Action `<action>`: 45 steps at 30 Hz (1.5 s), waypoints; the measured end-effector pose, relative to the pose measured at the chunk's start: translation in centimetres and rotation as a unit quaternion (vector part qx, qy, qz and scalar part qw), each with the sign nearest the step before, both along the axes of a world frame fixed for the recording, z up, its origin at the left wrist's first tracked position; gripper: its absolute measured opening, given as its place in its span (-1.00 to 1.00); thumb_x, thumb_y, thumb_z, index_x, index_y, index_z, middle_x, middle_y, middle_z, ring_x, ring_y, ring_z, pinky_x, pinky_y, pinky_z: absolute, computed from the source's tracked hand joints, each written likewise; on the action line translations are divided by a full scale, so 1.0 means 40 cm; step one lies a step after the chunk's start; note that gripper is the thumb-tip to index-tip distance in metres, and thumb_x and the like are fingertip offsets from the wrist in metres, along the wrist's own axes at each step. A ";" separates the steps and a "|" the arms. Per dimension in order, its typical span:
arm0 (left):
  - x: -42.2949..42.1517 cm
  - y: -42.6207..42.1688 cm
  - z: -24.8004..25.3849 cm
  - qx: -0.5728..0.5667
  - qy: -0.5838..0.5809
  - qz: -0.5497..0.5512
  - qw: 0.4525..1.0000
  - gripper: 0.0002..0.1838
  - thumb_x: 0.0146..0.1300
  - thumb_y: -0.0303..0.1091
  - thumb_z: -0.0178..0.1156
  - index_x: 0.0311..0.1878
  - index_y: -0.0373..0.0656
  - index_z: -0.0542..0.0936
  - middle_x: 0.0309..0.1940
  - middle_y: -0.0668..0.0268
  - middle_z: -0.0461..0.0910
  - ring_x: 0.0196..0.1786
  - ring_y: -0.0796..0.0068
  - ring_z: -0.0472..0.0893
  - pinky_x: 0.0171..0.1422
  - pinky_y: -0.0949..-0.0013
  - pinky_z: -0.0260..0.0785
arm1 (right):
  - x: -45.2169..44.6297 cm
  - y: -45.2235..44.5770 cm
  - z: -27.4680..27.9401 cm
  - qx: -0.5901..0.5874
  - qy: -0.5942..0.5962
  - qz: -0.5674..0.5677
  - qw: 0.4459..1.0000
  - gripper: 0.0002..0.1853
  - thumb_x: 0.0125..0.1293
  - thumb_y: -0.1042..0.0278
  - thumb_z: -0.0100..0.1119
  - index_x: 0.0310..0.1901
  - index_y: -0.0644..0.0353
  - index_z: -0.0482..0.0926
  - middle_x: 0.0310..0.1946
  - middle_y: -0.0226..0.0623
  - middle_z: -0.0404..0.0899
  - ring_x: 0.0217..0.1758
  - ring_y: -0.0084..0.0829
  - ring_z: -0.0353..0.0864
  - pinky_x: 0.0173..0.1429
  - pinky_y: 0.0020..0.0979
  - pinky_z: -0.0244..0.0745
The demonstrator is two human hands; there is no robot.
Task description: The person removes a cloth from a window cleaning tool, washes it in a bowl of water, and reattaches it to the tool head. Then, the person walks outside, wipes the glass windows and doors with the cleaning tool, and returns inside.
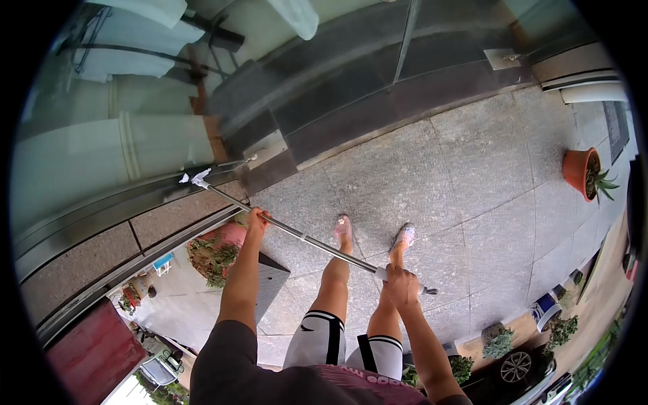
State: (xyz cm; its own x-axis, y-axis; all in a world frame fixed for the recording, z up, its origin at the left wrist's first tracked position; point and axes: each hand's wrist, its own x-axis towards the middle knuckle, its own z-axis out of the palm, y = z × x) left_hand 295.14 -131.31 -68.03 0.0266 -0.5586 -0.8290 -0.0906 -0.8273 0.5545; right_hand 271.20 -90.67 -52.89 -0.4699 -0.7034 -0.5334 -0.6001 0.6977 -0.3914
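A long metal pole [304, 237] runs slantwise across the view, from the window's lower edge at the upper left down to the right. My left hand [257, 220] is wrapped round its upper part. Lower down, my right hand [401, 285] grips the pole near its light-coloured sleeve, and a dark end tip sticks out past the fist. At the far end is a white cloth-like head [196, 178], close to the dark frame at the base of the glass [67, 145]. Whether the head touches the frame is hard to tell.
Stone paving [486, 155] lies under my feet. A terracotta pot with a spiky plant [582, 174] stands at the right. Beside my left arm is a potted plant [212, 260]. A black car [506, 371] and more plants are at the lower right.
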 end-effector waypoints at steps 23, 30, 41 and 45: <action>-0.777 0.552 -0.026 0.054 0.127 -0.512 0.848 -0.76 0.05 -0.32 0.03 -0.22 -0.19 0.31 -0.53 0.17 0.58 -0.49 0.43 0.60 -0.61 0.44 0.32 | 0.183 0.550 -0.039 0.151 0.012 -0.327 0.933 -0.82 -0.04 0.32 0.20 -0.46 0.17 0.42 -0.58 -0.03 0.53 -0.48 0.06 0.52 -0.38 -0.03 0.41; -0.047 0.130 -0.281 0.099 -0.093 -0.159 0.978 -0.89 0.04 -0.35 0.02 -0.47 -0.19 0.43 -0.55 0.21 0.52 -0.46 0.29 0.55 -0.36 0.23 0.47 | 0.154 0.200 -0.203 0.069 -0.072 -0.116 0.988 -0.80 0.04 0.27 0.20 -0.41 0.12 0.39 -0.53 -0.19 0.53 -0.52 -0.13 0.59 -0.41 -0.18 0.52; -0.332 0.293 -0.249 0.108 -0.006 -0.175 0.979 -0.93 0.06 -0.44 0.02 -0.48 -0.20 0.38 -0.55 0.18 0.47 -0.43 0.27 0.52 -0.25 0.22 0.48 | 0.063 0.360 -0.289 0.092 0.003 -0.184 0.979 -0.87 0.02 0.39 0.11 -0.53 0.15 0.35 -0.60 -0.18 0.48 -0.55 -0.09 0.54 -0.46 -0.14 0.45; -0.627 0.504 -0.260 0.096 0.058 -0.355 0.928 -0.95 0.05 -0.46 0.03 -0.44 -0.17 0.36 -0.59 0.20 0.51 -0.51 0.32 0.59 -0.42 0.24 0.50 | 0.090 0.535 -0.223 0.145 0.048 -0.292 0.944 -0.86 -0.02 0.39 0.16 -0.50 0.13 0.36 -0.59 -0.11 0.50 -0.51 0.00 0.52 -0.44 -0.05 0.40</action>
